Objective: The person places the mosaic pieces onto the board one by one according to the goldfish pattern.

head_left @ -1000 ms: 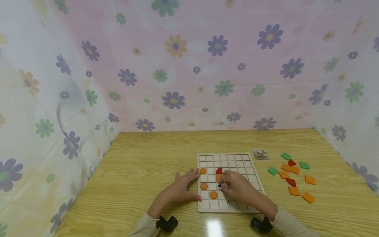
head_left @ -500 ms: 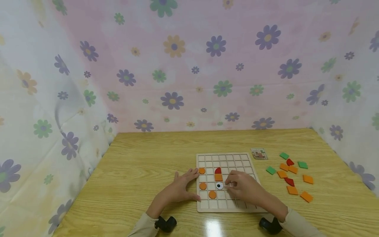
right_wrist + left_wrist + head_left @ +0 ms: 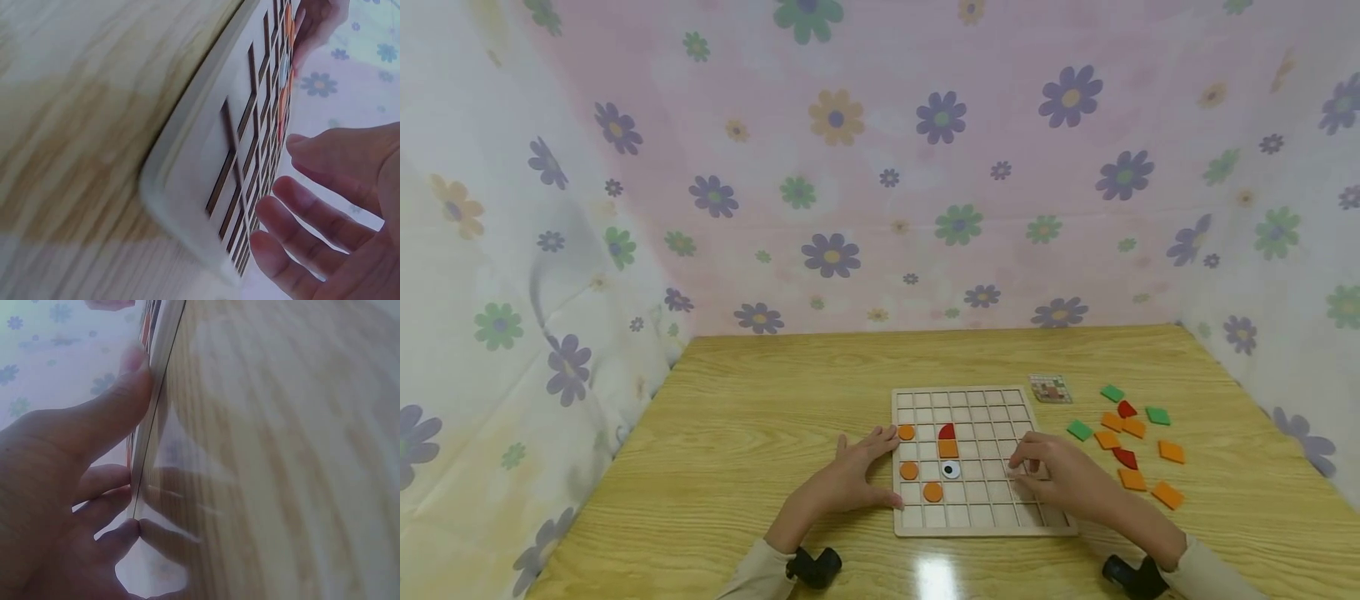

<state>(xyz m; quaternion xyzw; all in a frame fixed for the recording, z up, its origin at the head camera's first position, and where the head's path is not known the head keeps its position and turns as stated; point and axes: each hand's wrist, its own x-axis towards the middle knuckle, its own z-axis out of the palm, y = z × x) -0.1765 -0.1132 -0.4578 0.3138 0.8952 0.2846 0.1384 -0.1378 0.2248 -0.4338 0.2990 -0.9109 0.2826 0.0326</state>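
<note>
A square wooden grid board (image 3: 988, 517) lies on the table. My left hand (image 3: 853, 475) rests along its left edge, thumb and fingers spread and touching the rim, as the left wrist view also shows. Over the right part of the board is my right hand (image 3: 1063, 471), its fingers loosely bent with nothing between them; the right wrist view shows a gap between thumb and fingers. On the board sit a white eye disc (image 3: 951, 470), an orange square tile (image 3: 948, 449), a red quarter-round tile (image 3: 947, 432) and several orange discs (image 3: 932, 492).
Loose tiles lie right of the board: several orange squares (image 3: 1171, 452), several green ones (image 3: 1080, 430) and two red quarter-rounds (image 3: 1125, 457). A small pattern card (image 3: 1051, 389) lies beyond the board's far right corner. Flowered cloth (image 3: 880, 208) stands behind the table.
My right hand has let go of the eye disc, leaving it on the board, and has moved right across the grid. The left hand stays at the board's left edge.
</note>
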